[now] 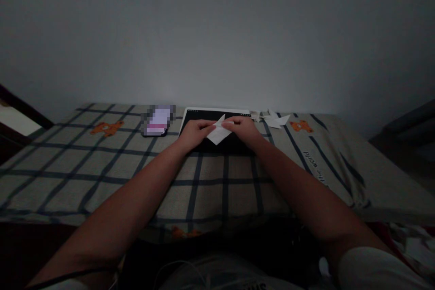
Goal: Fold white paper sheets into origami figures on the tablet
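A folded piece of white paper (218,136) is held over a black board with a pale border (217,112). One pointed flap of the paper sticks up and away from me. My left hand (196,133) pinches the paper's left side between thumb and fingers. On the opposite side, my right hand (243,129) grips it the same way, fingertips close to the middle. Both wrists hover around the board's near corners. Just right of the board lies a folded white paper shape (277,120) with pointed ends.
A phone (157,121) with a lit, blurred screen lies left of the board. The checked tablecloth (118,167) has bear prints and creases at the right. A plain grey wall (217,45) rises behind the table. Dark furniture (23,106) stands at the far left.
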